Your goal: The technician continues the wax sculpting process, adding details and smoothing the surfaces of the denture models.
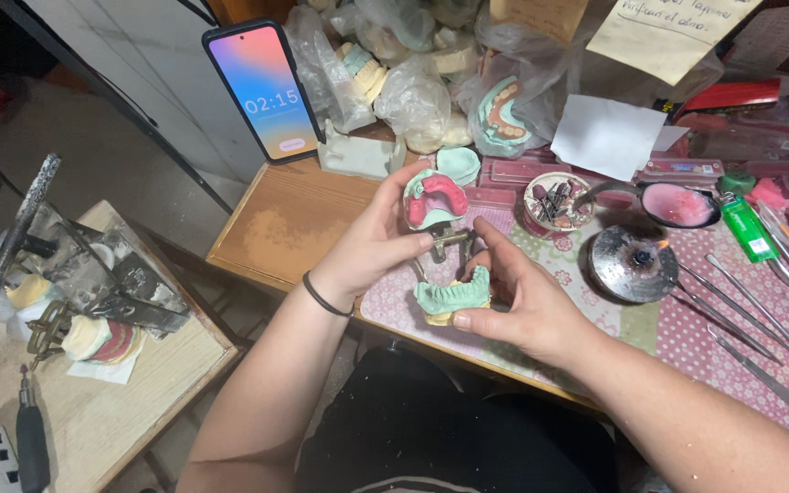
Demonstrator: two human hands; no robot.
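Note:
A hinged metal dental articulator [447,239] stands open on the patterned mat between my hands. My left hand [372,245] grips its raised upper part, a green plaster cast with pink wax [435,198]. My right hand [518,301] holds the lower green plaster cast [454,298], thumb along its front edge and fingers behind it. A black band circles my left wrist.
A lit alcohol burner [634,262] sits right of my hands, with a green lighter [747,229], a spoon of pink wax [679,204] and several metal hand tools [741,315]. A phone [263,89] leans at the back beside bagged casts [413,96]. A side table [152,383] on the left carries more casts.

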